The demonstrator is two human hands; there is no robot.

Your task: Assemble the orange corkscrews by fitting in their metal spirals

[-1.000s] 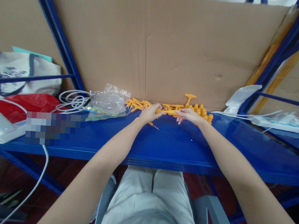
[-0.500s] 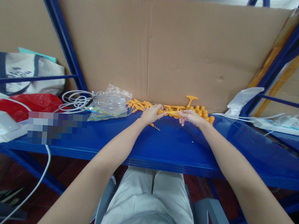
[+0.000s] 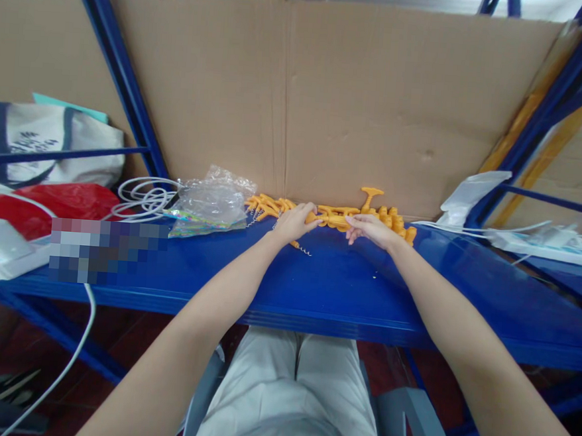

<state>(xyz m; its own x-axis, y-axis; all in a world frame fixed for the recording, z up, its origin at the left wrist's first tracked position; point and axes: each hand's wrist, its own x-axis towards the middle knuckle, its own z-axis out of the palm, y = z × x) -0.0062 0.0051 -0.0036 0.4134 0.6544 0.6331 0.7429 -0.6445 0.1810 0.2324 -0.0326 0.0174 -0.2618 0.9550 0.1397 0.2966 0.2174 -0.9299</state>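
Both my hands reach to the back of a blue metal shelf (image 3: 336, 287). My left hand (image 3: 293, 223) and my right hand (image 3: 372, 228) are closed on the two ends of one orange plastic part (image 3: 333, 219) held between them. More orange plastic parts (image 3: 395, 220) lie in a row against the cardboard, and another bunch of them (image 3: 266, 205) lies left of my left hand. One T-shaped orange piece (image 3: 371, 196) stands upright behind. A small metal spring (image 3: 303, 248) lies on the shelf below my left hand.
A cardboard sheet (image 3: 329, 94) backs the shelf. A crumpled clear plastic bag (image 3: 211, 202), a coiled white cable (image 3: 143, 198), a red bag (image 3: 47, 202) and a white tote (image 3: 42, 141) are at the left. White packets (image 3: 472, 191) and cables are at the right.
Hardly anything has moved. Both hands stay on the orange part; the view has shifted slightly.
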